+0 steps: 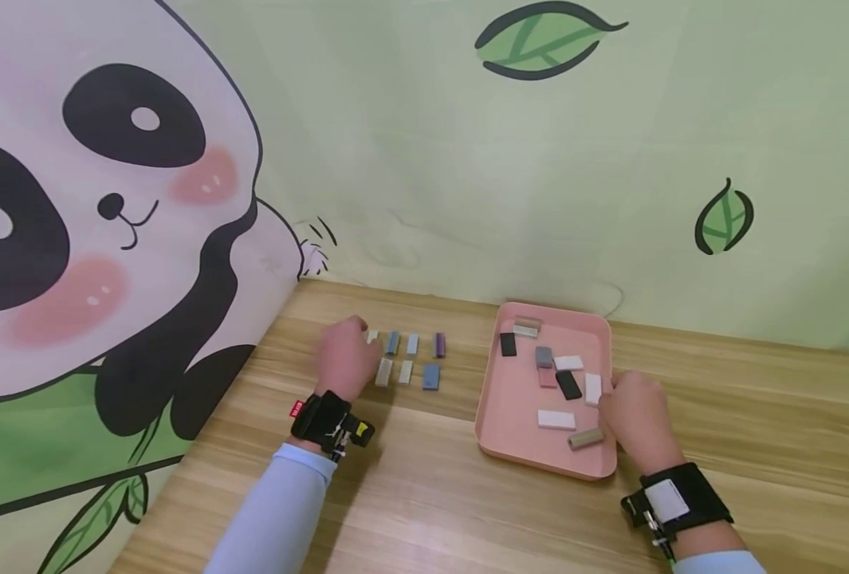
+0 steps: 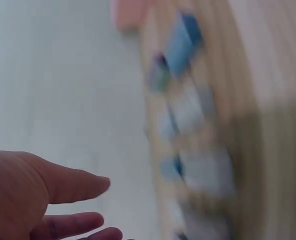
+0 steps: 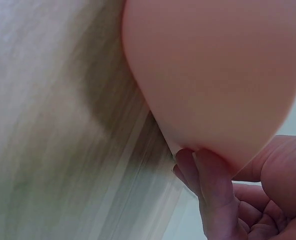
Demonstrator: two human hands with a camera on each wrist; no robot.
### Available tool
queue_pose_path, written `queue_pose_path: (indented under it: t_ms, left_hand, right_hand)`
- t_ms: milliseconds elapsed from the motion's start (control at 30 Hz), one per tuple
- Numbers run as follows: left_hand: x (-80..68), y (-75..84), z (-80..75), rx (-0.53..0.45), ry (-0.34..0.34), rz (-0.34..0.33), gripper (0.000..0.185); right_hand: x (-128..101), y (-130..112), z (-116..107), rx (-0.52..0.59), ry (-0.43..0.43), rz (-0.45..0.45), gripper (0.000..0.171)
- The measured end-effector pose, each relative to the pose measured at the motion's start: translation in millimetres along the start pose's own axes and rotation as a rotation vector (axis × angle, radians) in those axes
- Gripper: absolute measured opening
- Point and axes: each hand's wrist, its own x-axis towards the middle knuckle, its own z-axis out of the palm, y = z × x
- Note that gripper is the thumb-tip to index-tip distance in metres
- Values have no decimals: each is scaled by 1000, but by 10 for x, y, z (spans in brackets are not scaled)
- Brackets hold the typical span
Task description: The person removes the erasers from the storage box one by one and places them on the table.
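Nearest the camera, the right hand (image 1: pixel 635 418) rests at the near right rim of the pink tray (image 1: pixel 510 399), its fingers curled under the edge as the right wrist view shows, gripping the tray itself rather than a tile. Inside the tray lie about nine loose tiles (image 1: pixel 556 418), black, white, grey, pink and tan. Left of the tray, seven tiles (image 1: pixel 406 359) sit in two short rows on the counter (image 1: pixel 431 494). The left hand (image 1: pixel 345 359) hovers at the far-left end of those rows, fingers relaxed and apart, holding nothing. Judged from this, the laying-out is under halfway done.
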Motion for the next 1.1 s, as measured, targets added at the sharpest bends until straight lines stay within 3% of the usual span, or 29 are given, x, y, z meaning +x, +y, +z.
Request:
queue_pose_path:
  t_ms: [133, 267, 433, 533, 700, 867, 1100]
  left_hand:
    - [-138, 385, 91, -126, -45, 81, 42]
    - [-263, 729, 266, -183, -97, 142, 42]
    - [-339, 991, 562, -221, -170, 164, 42]
    - [-361, 1066, 714, -189, -195, 172, 41]
    - [-373, 1108, 874, -112, -202, 183, 22]
    - [-374, 1119, 928, -110, -240, 148, 29]
    - [-391, 1152, 920, -51, -233, 191, 14]
  right_hand:
    - [-4, -3, -5, 4, -6, 5, 20]
    - [6, 8, -4, -1, -12, 19, 21]
    - [22, 13, 0, -1, -17, 34, 22]
    - [25, 13, -1, 2, -24, 30, 23]
    - [27, -2, -4, 10, -27, 18, 22]
    - [49, -12, -2, -10, -22, 18, 21]
    - [48, 23, -12, -31, -16, -17, 22]
